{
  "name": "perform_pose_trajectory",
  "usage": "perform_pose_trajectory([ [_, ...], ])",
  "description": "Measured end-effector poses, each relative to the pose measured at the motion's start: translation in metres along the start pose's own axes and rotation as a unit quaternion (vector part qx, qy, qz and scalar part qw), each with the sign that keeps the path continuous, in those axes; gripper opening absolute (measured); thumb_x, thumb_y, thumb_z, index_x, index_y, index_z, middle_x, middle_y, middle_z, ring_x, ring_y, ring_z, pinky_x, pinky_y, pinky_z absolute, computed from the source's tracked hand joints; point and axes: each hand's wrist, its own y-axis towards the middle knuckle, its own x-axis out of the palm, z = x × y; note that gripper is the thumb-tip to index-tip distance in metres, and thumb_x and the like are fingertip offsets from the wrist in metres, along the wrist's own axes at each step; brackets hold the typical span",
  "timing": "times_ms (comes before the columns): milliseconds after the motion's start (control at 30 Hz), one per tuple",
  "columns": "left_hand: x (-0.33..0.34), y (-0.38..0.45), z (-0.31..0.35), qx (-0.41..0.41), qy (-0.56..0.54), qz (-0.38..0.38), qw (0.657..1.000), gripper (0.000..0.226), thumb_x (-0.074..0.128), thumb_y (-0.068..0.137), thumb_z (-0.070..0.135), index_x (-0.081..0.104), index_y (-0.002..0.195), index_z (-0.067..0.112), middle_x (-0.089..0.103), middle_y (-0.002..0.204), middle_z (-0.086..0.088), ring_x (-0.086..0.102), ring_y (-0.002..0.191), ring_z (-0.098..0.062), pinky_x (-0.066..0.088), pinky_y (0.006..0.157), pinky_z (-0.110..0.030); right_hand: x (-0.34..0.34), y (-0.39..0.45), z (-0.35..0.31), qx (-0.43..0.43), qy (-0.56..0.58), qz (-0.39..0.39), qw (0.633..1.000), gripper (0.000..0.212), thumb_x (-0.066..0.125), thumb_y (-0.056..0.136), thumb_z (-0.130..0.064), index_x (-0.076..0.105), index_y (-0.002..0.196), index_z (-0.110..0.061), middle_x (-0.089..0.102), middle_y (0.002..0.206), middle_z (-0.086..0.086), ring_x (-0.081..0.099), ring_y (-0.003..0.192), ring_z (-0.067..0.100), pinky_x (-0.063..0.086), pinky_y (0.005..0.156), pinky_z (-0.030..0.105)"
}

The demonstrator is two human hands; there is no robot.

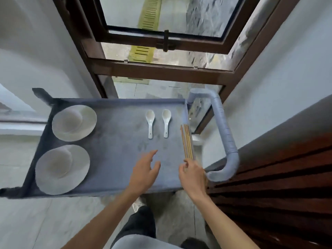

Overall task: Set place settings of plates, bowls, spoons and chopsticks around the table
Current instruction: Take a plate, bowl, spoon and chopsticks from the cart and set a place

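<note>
- Here, a grey-blue cart tray (116,159) serves as the landmark, with its padded handle (224,133) along its right side.
- At the tray's far left corner a white bowl (69,121) sits on a white plate (86,126).
- Nearer on that same left side, a second bowl (55,163) sits on a second plate (75,175).
- Toward the tray's far right, two white spoons lie side by side but apart, handles pointing to the near edge: one spoon (150,123) on the left, the other spoon (166,122) on the right.
- Along the tray's right edge lies a bundle of wooden chopsticks (187,141), running from far to near.
- The right hand (193,175) is at the near end of the chopsticks, fingers curled with the tips touching the bundle; whether it has a full grip I cannot tell.
- The left hand (146,170) hovers over the tray's near middle, fingers spread open and holding nothing.
</note>
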Motion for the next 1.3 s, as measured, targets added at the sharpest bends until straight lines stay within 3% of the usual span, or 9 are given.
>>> perform_pose_trajectory([
  [233, -0.003, 0.102, 0.008, -0.047, -0.019, -0.038, 0.998, 0.043, 0.055, 0.098, 0.016, 0.064, 0.14, 0.016, 0.079, 0.103, -0.01, 0.073, 0.096, -0.024, 0.053, 0.1, -0.038, 0.026, 0.043, -0.019, 0.101, -0.065, 0.005, 0.993, 0.035, 0.048, 0.105, -0.032, 0.055, 0.137, -0.019, 0.056, 0.132, 0.005, 0.066, 0.107, 0.031, 0.05, 0.082, 0.04],
  [400, 0.014, 0.137, 0.013, -0.046, -0.042, -0.025, 0.998, 0.041, 0.063, 0.095, 0.015, 0.062, 0.135, 0.01, 0.068, 0.132, -0.008, 0.062, 0.12, -0.025, 0.039, 0.094, -0.024, 0.026, 0.064, -0.02, 0.124, -0.106, 0.023, 0.986, 0.026, 0.049, 0.105, -0.031, 0.062, 0.123, -0.018, 0.059, 0.123, 0.004, 0.069, 0.098, 0.032, 0.045, 0.071, 0.037],
  [500, 0.023, 0.148, 0.021, -0.053, -0.055, -0.002, 0.997, 0.035, 0.068, 0.094, 0.02, 0.062, 0.127, 0.009, 0.068, 0.118, -0.005, 0.064, 0.109, -0.021, 0.041, 0.086, -0.023, 0.026, 0.07, -0.021, 0.128, -0.138, 0.013, 0.982, 0.026, 0.047, 0.106, -0.033, 0.062, 0.12, -0.019, 0.061, 0.119, 0.002, 0.069, 0.097, 0.028, 0.04, 0.067, 0.034],
  [600, 0.029, 0.157, 0.028, -0.059, -0.053, 0.023, 0.997, 0.017, 0.068, 0.094, 0.021, 0.057, 0.106, 0.02, 0.062, 0.098, 0.007, 0.06, 0.081, -0.005, 0.038, 0.067, -0.016, 0.026, 0.08, -0.026, 0.134, -0.152, 0.002, 0.979, 0.027, 0.044, 0.106, -0.032, 0.063, 0.118, -0.017, 0.067, 0.114, 0.002, 0.07, 0.098, 0.026, 0.042, 0.068, 0.034],
  [733, 0.033, 0.17, 0.03, -0.098, -0.082, 0.021, 0.992, 0.015, 0.066, 0.093, 0.019, 0.067, 0.108, 0.014, 0.067, 0.092, 0.007, 0.064, 0.087, -0.014, 0.046, 0.079, -0.029, 0.024, 0.095, -0.033, 0.138, -0.162, -0.033, 0.976, 0.027, 0.049, 0.1, -0.023, 0.064, 0.116, -0.009, 0.071, 0.109, 0.009, 0.071, 0.1, 0.032, 0.052, 0.075, 0.038],
  [900, 0.035, 0.171, 0.025, -0.138, -0.177, -0.018, 0.974, 0.013, 0.066, 0.09, 0.009, 0.078, 0.085, 0.006, 0.076, 0.077, -0.011, 0.074, 0.08, -0.031, 0.06, 0.078, -0.043, 0.03, 0.111, -0.039, 0.079, -0.217, -0.056, 0.971, 0.027, 0.051, 0.098, -0.02, 0.064, 0.116, -0.005, 0.073, 0.109, 0.011, 0.072, 0.102, 0.032, 0.056, 0.077, 0.037],
  [1000, 0.031, 0.163, 0.02, -0.148, -0.251, -0.039, 0.956, 0.018, 0.066, 0.091, 0.005, 0.074, 0.075, 0.003, 0.066, 0.061, -0.008, 0.062, 0.06, -0.016, 0.057, 0.064, -0.037, 0.033, 0.118, -0.043, 0.076, -0.224, -0.071, 0.969, 0.025, 0.05, 0.098, -0.016, 0.062, 0.117, -0.004, 0.073, 0.111, 0.012, 0.072, 0.105, 0.033, 0.057, 0.079, 0.037],
  [1167, 0.017, 0.148, 0.015, -0.177, -0.338, -0.057, 0.923, 0.013, 0.069, 0.095, 0.006, 0.074, 0.084, 0.01, 0.065, 0.058, 0.009, 0.057, 0.054, -0.002, 0.05, 0.054, -0.018, 0.024, 0.119, -0.042, 0.062, -0.11, -0.078, 0.989, 0.018, 0.051, 0.094, -0.024, 0.062, 0.097, -0.01, 0.071, 0.094, 0.011, 0.069, 0.089, 0.034, 0.051, 0.071, 0.039],
  [1300, 0.002, 0.133, 0.016, -0.196, -0.405, -0.108, 0.886, 0.007, 0.072, 0.094, 0.008, 0.074, 0.093, 0.014, 0.074, 0.073, 0.009, 0.069, 0.072, -0.003, 0.059, 0.066, -0.023, 0.011, 0.113, -0.034, 0.079, 0.181, -0.13, 0.972, 0.03, 0.062, 0.088, -0.025, 0.046, 0.064, -0.014, 0.047, 0.056, -0.004, 0.042, 0.052, 0.012, 0.036, 0.054, 0.032],
])
